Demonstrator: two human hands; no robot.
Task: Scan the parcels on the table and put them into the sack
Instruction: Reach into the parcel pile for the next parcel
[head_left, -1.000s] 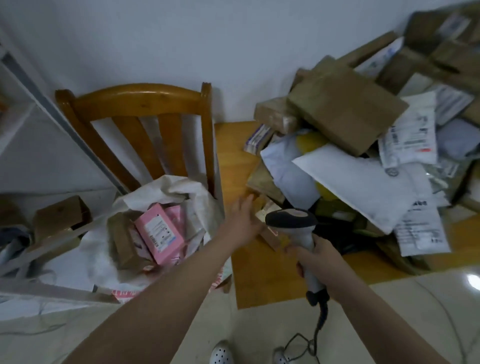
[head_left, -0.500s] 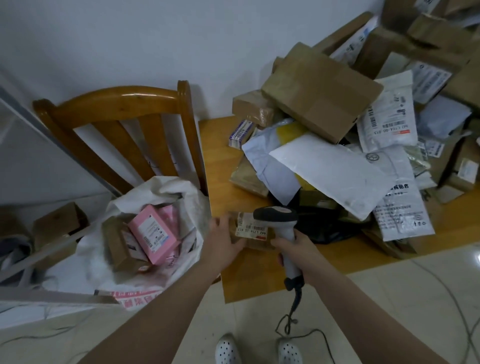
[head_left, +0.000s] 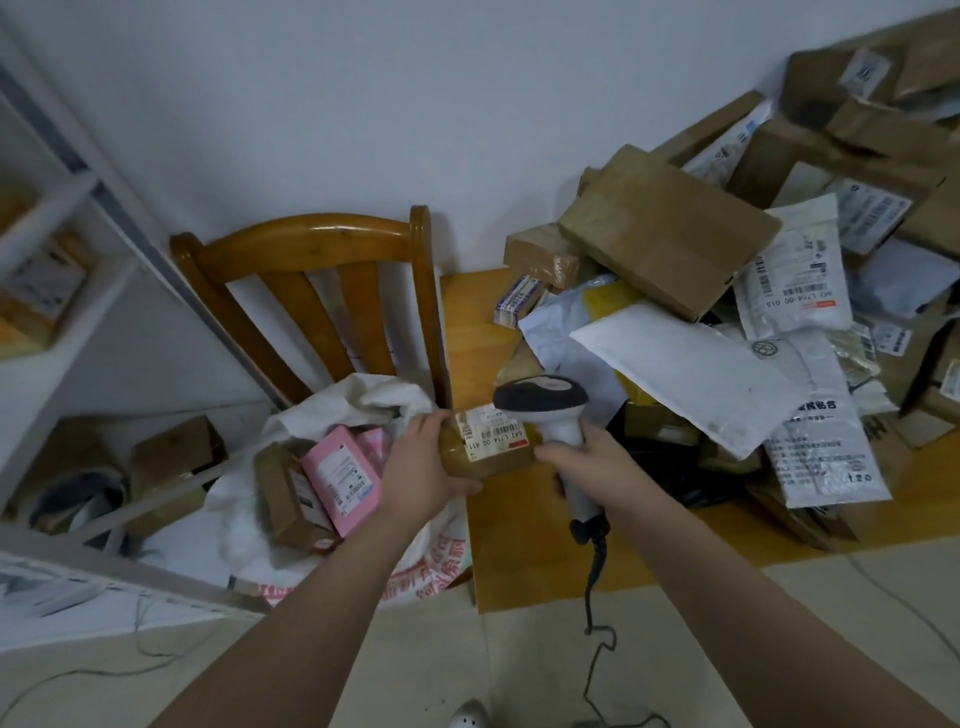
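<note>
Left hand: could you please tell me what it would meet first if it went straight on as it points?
Probably the scanner, just beyond the parcel the left hand grips; depth is unclear, so it might pass under.

Two arms are recorded, both bare. The left forearm (head_left: 317, 597) and right forearm (head_left: 711, 571) are uncovered along the whole visible length, down to the lower edge of the frame. The left hand (head_left: 421, 467) and right hand (head_left: 587, 457) are likewise bare. At the bottom edge the toe of one white shoe (head_left: 470, 716) is caught: rounded, clog-like, dotted with small dark holes. The rest of the body is cut off.
</note>
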